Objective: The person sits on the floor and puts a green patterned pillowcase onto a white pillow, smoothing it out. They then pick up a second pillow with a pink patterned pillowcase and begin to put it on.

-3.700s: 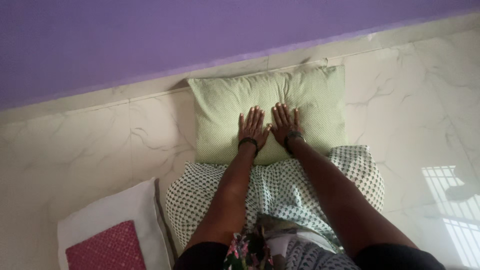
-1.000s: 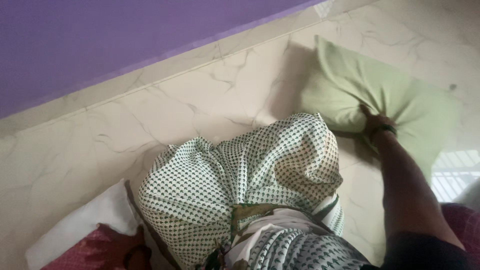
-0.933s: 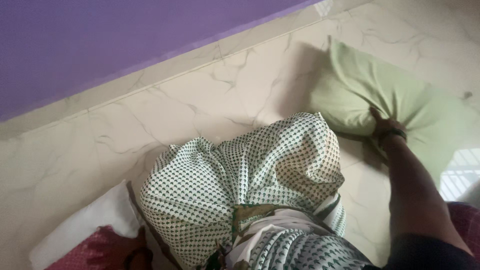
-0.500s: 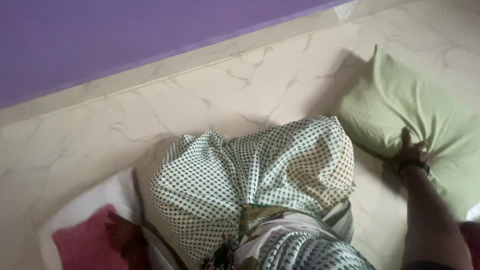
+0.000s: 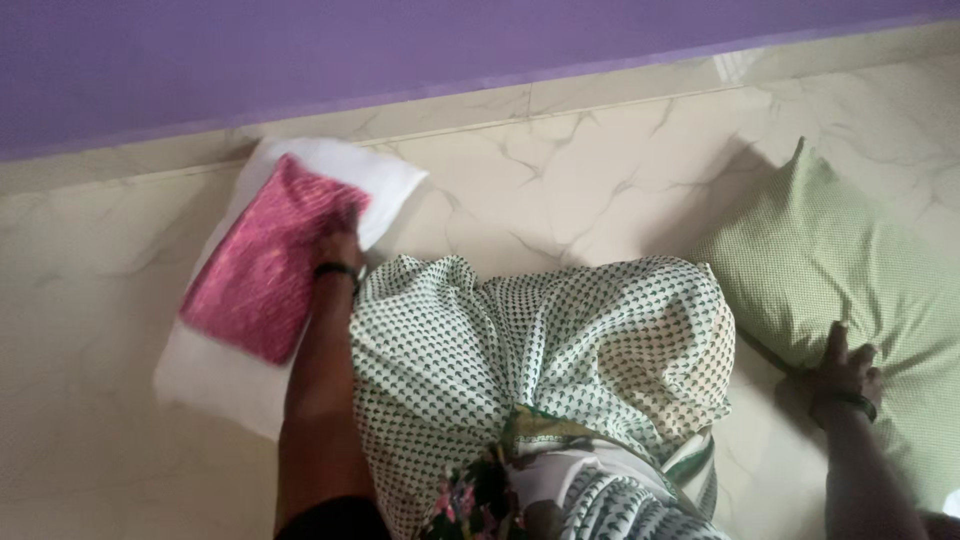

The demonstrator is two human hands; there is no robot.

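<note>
My left hand (image 5: 337,254) grips the right edge of a white pillow with a pink patterned centre panel (image 5: 262,272), which lies on the floor close to the purple wall. My right hand (image 5: 846,370) rests on the near edge of a green pillow (image 5: 850,270) at the right, fingers pressed into its fabric. Between my arms sits a white pillow with small green print (image 5: 540,350), bulging up in front of me.
The floor is pale marble tile (image 5: 560,190) with a skirting strip along the purple wall (image 5: 400,50). My patterned clothing (image 5: 560,490) fills the bottom centre.
My left hand has carried the white and pink pillow from the lower left up toward the wall. My right hand has stayed on the green pillow, which has shifted to the right.
</note>
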